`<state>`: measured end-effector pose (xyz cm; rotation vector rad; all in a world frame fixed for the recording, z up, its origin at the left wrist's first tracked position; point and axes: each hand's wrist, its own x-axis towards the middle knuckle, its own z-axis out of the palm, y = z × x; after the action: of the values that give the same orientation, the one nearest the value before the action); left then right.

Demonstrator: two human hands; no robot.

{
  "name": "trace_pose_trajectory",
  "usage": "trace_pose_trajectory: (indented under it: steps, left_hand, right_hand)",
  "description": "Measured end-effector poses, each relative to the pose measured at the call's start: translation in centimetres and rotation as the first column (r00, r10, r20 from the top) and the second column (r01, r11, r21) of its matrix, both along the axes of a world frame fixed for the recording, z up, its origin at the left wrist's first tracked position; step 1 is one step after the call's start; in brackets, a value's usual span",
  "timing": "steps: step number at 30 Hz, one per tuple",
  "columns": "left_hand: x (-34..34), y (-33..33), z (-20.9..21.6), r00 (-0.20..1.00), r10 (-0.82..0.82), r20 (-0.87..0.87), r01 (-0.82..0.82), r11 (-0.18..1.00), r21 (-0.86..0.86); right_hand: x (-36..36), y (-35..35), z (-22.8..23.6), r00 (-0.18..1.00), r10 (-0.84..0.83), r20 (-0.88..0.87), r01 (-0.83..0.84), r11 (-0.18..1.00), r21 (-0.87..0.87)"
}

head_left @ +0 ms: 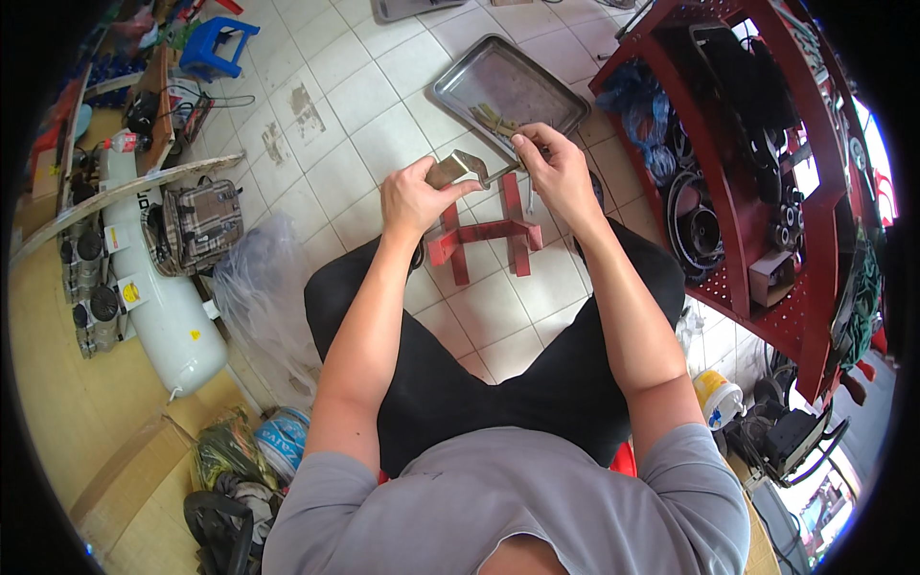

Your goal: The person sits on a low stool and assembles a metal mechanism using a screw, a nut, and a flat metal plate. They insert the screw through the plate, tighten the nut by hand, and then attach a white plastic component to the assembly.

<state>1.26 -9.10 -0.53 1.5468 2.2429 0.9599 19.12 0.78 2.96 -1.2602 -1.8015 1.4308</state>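
Note:
My left hand (412, 199) grips a metal piece (448, 170) that has a flat brass-coloured face and a curved dark end, its thumb pressed along the lower side. My right hand (556, 171) pinches a thin dark metal rod (501, 174), whose other end reaches the curved end of the piece; I cannot tell whether they are joined. Below both hands a red metal stand (484, 232) sits on the floor between my feet. Just beyond my right hand lies a grey metal tray (551, 81) with several narrow brownish strips (494, 122) in its near corner.
On the right stands a red metal rack (714, 278) full of parts. To the left are a white tank (177, 331), a plaid bag (203, 225) and clear plastic sheeting (264, 278). A blue stool (218, 48) is at the far left. A yellow-and-white bucket (717, 395) stands at right.

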Motion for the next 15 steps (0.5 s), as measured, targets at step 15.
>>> trace_pose_trajectory:
  steps: [15]
  left_hand:
    - [-0.5,-0.1,0.1,0.998,0.000,-0.063,-0.004,0.997,-0.071]
  right_hand:
    - [1.1,1.1,1.7,0.944,0.168,0.285,-0.179,0.984,0.013]
